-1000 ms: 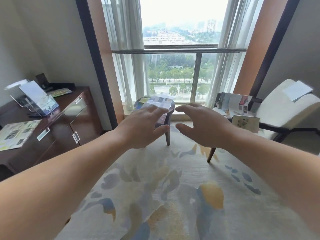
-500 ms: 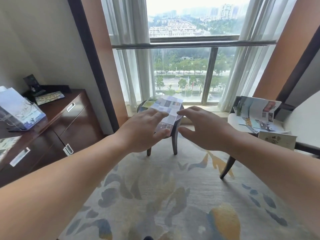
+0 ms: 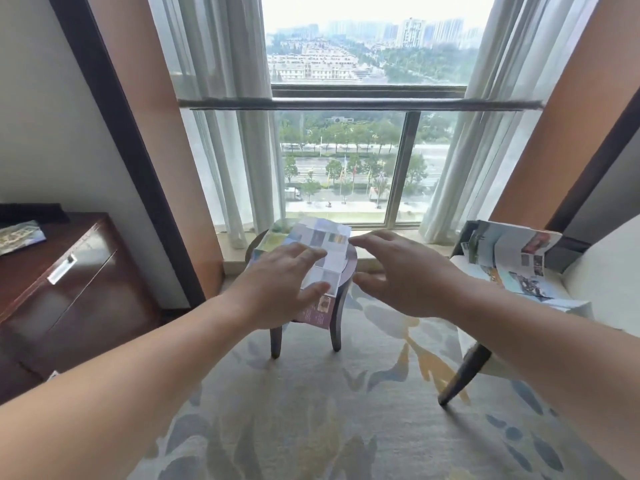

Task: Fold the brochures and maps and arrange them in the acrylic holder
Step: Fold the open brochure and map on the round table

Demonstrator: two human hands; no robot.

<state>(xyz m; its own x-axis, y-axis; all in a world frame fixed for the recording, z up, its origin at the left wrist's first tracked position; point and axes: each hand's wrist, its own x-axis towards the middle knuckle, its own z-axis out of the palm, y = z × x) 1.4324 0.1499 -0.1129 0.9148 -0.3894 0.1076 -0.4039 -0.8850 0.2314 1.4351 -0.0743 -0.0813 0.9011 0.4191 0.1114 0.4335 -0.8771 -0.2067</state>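
Closer now: the walk has carried the view up to the window, the dresser (image 3: pixel 69 271) has slid off to the left, and the acrylic holder that stood on it has dropped out of sight. Both arms are still stretched forward. The left hand (image 3: pixel 280 289) leads with fingers spread and loosely bent, gripping nothing. The right hand (image 3: pixel 405 275) matches it just beside, palm down, thumb tucked under, also empty. Between and beneath them lies the target, a big unfolded map (image 3: pixel 323 247) draped over the round side table (image 3: pixel 350 271), its near edge hanging off the front. The left hand overlaps the sheet in this view, but I cannot tell whether the fingertips touch paper yet.

Two hands make sense here. A sheet this wide and floppy wants a corner or edge taken on each side so it can be lifted flat and creased along its old folds. My read is that the reach is nearly done and the grab comes next.

More work waits: a loose pile of brochures (image 3: pixel 516 258) sprawls half open on the armchair (image 3: pixel 604 271) at right, and another leaflet (image 3: pixel 19 235) sits on the dresser top. The folding looks barely begun, and filing means a trip back across the rug (image 3: pixel 311 410).
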